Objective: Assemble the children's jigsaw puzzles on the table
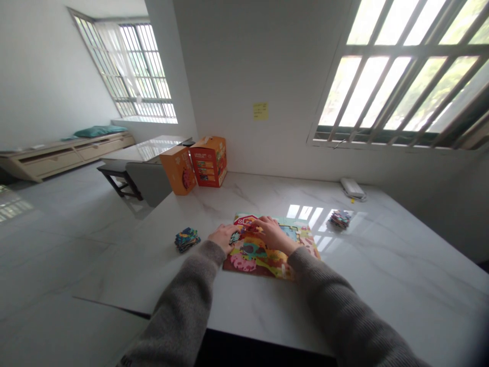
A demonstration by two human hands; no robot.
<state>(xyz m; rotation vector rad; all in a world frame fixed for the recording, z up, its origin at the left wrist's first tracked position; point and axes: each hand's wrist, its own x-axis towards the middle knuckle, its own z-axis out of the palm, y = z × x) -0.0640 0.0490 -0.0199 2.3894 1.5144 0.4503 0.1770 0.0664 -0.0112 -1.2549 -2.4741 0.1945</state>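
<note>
A colourful jigsaw puzzle point(244, 262) lies flat on the marble-patterned table, with a farm-like picture and a red barn at its upper left. My left hand point(222, 236) rests on the puzzle's left edge, its fingers reaching across the picture. Over the upper middle, my right hand point(274, 235) has its fingers bent and close together on what looks like a puzzle piece, mostly hidden beneath them. Beyond the right hand shows a blue patch of the puzzle. One stack of puzzle pieces point(187, 239) sits left of the board; another stack of pieces point(340, 219) sits to the right.
Two orange puzzle boxes, one plain-sided point(178, 171) and one printed red point(209, 162), stand at the table's back left. A white power strip point(352, 187) with a cord lies at the back right. A yellow note point(260, 111) is stuck to the wall.
</note>
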